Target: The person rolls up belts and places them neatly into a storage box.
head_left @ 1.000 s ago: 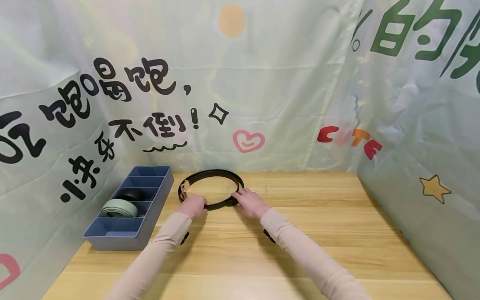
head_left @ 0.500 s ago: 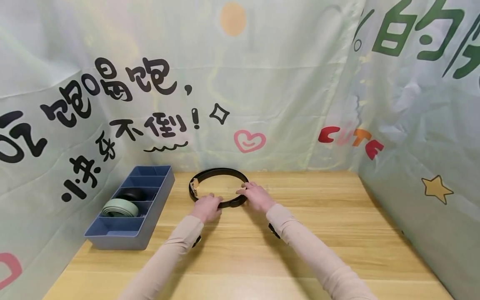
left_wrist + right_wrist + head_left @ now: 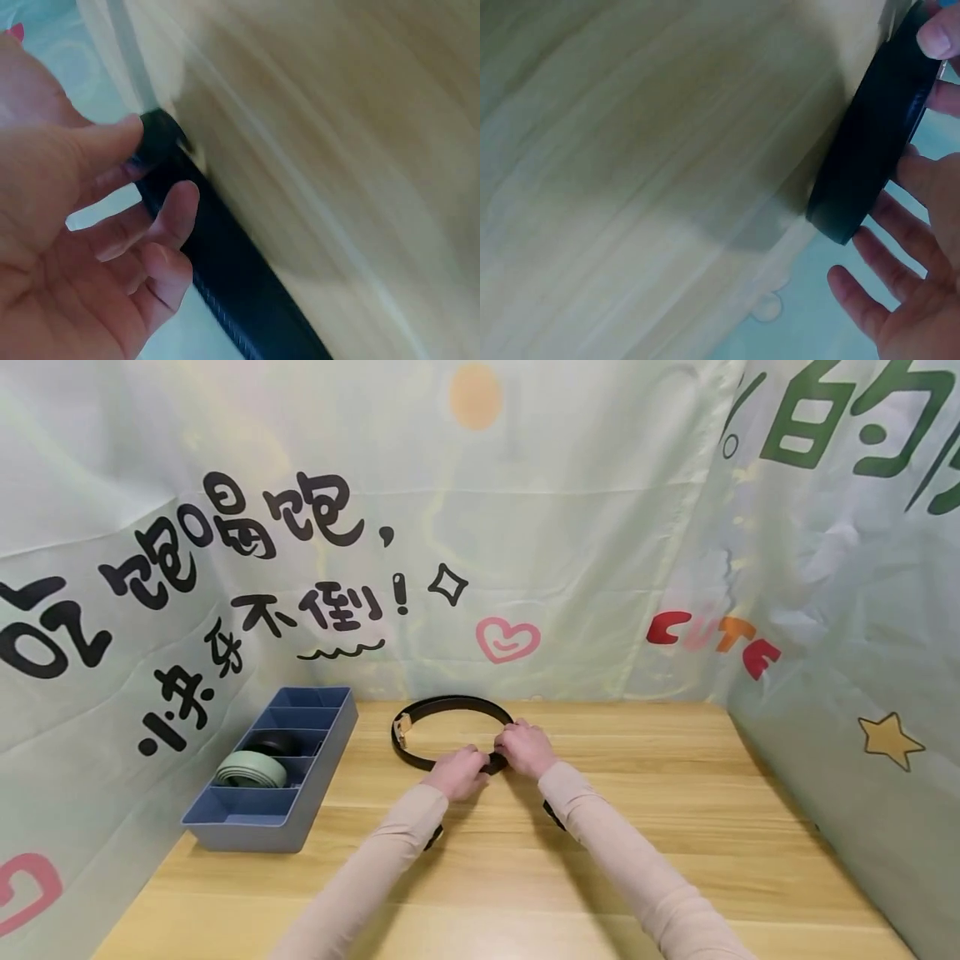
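Note:
A black leather belt with a gold-toned buckle lies in a loop on the table, its buckle at the left. At the loop's near right part, my left hand pinches the belt; in the left wrist view, its thumb presses near a rounded end of the strap. Just beside it, my right hand is at the loop's right side. In the right wrist view, its spread fingers are fairly straight, with some tips hidden behind the belt.
On the left stands a blue-grey divided tray. A rolled pale green strap and a black coil lie in its compartments. Printed cloth walls enclose the wooden table at the back and sides.
The belt loop has shifted to the right. My left hand has slid right along its near side, closer to my right hand. The whole head view has also drifted slightly.

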A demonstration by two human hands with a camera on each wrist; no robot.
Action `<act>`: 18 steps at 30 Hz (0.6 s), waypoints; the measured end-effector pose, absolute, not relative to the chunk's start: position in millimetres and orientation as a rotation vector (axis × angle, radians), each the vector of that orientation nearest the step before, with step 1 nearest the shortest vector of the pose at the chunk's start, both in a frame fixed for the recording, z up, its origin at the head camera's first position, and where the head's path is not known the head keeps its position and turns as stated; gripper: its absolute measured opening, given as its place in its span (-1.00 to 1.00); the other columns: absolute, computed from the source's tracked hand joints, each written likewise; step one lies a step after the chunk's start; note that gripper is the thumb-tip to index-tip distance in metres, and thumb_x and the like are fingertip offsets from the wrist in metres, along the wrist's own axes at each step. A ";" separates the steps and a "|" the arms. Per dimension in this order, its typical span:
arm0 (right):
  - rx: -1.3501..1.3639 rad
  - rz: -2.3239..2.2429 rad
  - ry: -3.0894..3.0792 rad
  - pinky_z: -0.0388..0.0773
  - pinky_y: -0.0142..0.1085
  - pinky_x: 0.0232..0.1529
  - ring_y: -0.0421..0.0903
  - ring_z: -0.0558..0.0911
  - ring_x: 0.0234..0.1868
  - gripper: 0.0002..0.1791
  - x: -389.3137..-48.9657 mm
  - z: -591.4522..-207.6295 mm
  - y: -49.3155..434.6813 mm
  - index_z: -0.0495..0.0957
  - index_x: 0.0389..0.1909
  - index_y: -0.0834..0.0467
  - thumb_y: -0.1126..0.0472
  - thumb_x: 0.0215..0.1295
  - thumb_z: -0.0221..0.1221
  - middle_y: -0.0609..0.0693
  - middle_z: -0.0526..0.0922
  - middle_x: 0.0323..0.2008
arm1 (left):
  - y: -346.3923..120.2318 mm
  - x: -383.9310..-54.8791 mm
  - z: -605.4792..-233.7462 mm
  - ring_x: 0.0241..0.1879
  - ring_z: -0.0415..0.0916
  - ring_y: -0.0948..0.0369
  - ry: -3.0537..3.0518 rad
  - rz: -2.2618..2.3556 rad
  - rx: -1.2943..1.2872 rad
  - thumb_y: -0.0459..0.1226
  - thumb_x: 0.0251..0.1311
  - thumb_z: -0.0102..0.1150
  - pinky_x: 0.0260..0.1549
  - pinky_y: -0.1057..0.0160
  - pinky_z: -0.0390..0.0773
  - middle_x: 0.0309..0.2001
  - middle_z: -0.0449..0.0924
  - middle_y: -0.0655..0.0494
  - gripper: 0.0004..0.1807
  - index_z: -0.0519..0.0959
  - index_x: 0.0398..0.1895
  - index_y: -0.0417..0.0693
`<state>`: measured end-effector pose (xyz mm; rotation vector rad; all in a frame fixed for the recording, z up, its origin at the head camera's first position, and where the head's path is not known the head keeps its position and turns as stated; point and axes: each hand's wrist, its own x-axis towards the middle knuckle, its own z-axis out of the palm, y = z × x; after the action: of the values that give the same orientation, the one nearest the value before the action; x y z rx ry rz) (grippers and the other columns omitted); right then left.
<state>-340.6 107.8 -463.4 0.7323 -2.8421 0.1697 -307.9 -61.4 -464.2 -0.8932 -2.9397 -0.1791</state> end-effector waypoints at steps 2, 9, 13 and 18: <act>0.683 0.153 -2.873 0.52 0.00 -0.15 0.04 0.51 -0.13 -0.84 -341.0 -462.1 113.6 0.71 -0.39 -0.02 0.11 0.36 0.21 -0.03 0.66 -0.29 | -53.8 -309.6 -464.7 -0.34 0.57 0.11 -2.947 -0.169 -0.882 -0.16 0.28 0.25 -0.39 0.10 0.58 -0.26 0.54 0.05 -0.89 0.68 -0.32 0.03; 0.592 0.127 -2.956 0.47 0.03 -0.05 0.02 0.49 -0.11 -0.85 -337.9 -459.6 129.1 0.73 -0.34 -0.02 0.11 0.36 0.21 -0.04 0.68 -0.27 | -56.2 -309.2 -468.6 0.00 0.59 0.04 -2.961 -0.246 -0.962 -0.16 0.26 0.27 -0.19 0.11 0.61 0.28 0.38 -0.08 -0.90 0.76 -0.29 0.16; 0.583 0.094 -2.945 0.47 0.03 -0.04 0.02 0.50 -0.13 -0.86 -334.7 -458.1 142.5 0.74 -0.32 -0.01 0.12 0.36 0.21 -0.05 0.69 -0.27 | -60.3 -308.3 -470.2 0.28 0.41 -0.05 -2.953 -0.303 -1.015 -0.14 0.27 0.27 0.05 0.06 0.55 0.46 0.16 -0.13 -0.88 0.78 -0.26 0.17; 0.601 0.068 -2.919 0.48 0.03 -0.06 0.03 0.51 -0.15 -0.85 -329.7 -458.2 164.0 0.74 -0.34 0.00 0.13 0.35 0.20 -0.05 0.71 -0.28 | -61.3 -305.4 -470.2 0.32 0.35 -0.02 -2.904 -0.313 -1.100 -0.14 0.26 0.27 0.18 0.11 0.46 0.42 0.23 -0.12 -0.87 0.78 -0.23 0.15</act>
<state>-329.7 164.0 -458.2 0.6006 -2.9194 0.0681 -305.4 -61.3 -470.2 -1.1003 -2.9037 -0.3128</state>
